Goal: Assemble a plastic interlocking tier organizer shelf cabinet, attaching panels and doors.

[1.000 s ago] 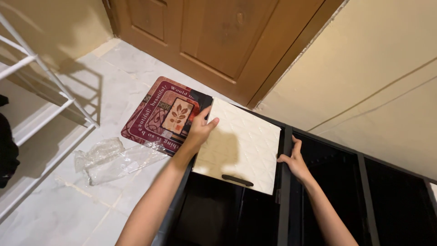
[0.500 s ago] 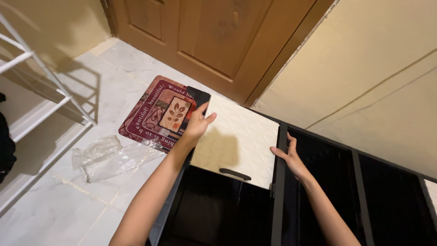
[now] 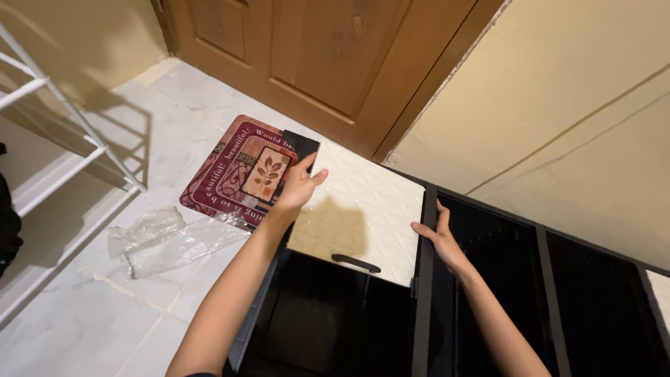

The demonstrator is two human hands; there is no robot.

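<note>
A cream-white textured panel (image 3: 366, 209) with a black handle (image 3: 356, 263) lies tilted over the top of a black cabinet frame (image 3: 426, 307). My left hand (image 3: 301, 185) grips the panel's left edge near its far corner. On the right edge, my right hand (image 3: 440, 237) holds the panel against a black upright bar of the frame. The open compartment below the panel is dark.
A red doormat (image 3: 244, 171) with a leaf picture lies on the pale tiled floor before a brown wooden door (image 3: 328, 56). Crumpled clear plastic wrap (image 3: 164, 237) is on the floor at left. A white rack (image 3: 63, 160) stands far left; a beige wall is right.
The view has shifted slightly; both hands stay on the panel's edges, and the panel sits about the same over the frame.
</note>
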